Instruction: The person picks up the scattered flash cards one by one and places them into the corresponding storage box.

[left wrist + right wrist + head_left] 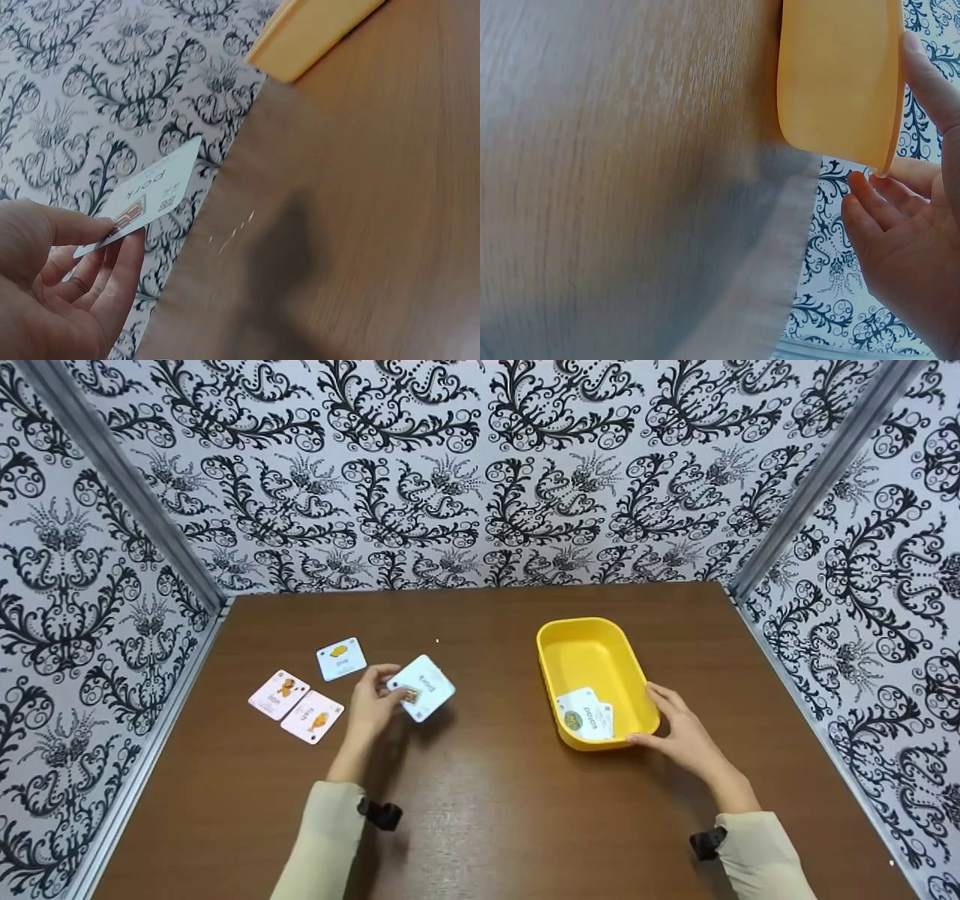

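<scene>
My left hand [373, 703] pinches a white card [431, 681] between thumb and fingers, held above the table. The left wrist view shows the word "pork" on this card [161, 180] beside a small brown picture and a square code. My right hand [686, 735] holds the near right corner of a yellow plastic tray [551, 671], thumb and fingers spread along its rim. The tray stands on the table, with a white card [581, 709] bearing a round picture inside. Another white card [606, 720] lies partly under that one.
Left of my left hand, a pale blue card [341, 664] with a yellow picture lies on the brown table [487, 810]. Two pink cards, one with a brown picture [279, 695] and one with an orange fish [313, 718], lie side by side. Patterned walls [480, 472] surround the table.
</scene>
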Action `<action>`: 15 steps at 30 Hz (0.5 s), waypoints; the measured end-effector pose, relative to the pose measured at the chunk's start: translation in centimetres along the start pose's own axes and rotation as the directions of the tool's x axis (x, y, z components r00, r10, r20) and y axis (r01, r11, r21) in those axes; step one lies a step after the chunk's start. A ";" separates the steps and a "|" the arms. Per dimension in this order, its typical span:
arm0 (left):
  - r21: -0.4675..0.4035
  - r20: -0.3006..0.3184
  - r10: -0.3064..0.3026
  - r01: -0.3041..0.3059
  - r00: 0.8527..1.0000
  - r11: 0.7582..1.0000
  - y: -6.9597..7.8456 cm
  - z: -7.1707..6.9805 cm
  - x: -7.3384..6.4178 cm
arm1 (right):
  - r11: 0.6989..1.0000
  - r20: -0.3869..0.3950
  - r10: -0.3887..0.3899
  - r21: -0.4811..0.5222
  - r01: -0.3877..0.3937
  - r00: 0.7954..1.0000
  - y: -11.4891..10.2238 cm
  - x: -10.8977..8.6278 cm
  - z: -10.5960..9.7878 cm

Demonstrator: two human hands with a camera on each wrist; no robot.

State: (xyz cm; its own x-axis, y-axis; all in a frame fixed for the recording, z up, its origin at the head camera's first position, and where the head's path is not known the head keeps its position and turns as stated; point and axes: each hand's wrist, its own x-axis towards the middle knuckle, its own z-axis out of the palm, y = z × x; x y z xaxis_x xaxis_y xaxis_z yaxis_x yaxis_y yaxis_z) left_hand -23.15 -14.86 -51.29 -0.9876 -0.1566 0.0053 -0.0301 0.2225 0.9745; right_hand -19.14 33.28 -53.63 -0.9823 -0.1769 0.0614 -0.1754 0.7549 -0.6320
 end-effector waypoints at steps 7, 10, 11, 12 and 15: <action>-0.046 0.043 0.045 -0.043 0.998 0.998 1.0 3.0 -0.1 | 1.000 -0.006 -0.004 -0.004 0.004 1.000 0.0 0.0 0.0; -0.088 0.065 0.056 -0.050 0.996 0.995 1.4 4.1 -0.2 | 1.000 -0.007 -0.004 -0.005 0.004 1.000 0.0 0.0 0.0; -0.098 0.070 0.058 -0.051 0.996 0.994 1.4 4.5 -0.2 | 1.000 -0.007 -0.005 -0.004 0.005 1.000 0.1 0.0 0.0; -0.104 0.076 0.060 -0.052 0.995 0.993 1.5 4.9 -0.2 | 1.000 -0.006 -0.006 -0.003 0.006 1.000 0.1 0.0 0.0; -0.118 0.100 0.061 -0.049 0.993 0.992 1.8 6.0 -0.5 | 1.000 -0.008 -0.009 0.000 0.009 1.000 0.2 0.0 0.1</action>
State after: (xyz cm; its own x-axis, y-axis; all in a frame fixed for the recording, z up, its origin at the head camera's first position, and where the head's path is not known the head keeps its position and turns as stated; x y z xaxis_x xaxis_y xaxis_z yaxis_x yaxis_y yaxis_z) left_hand -23.67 -8.58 -50.91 -0.9980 -0.0463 0.0421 0.0366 0.1151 0.9927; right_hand -19.16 33.35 -53.79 -0.9811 -0.1792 0.0731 -0.1846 0.7530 -0.6316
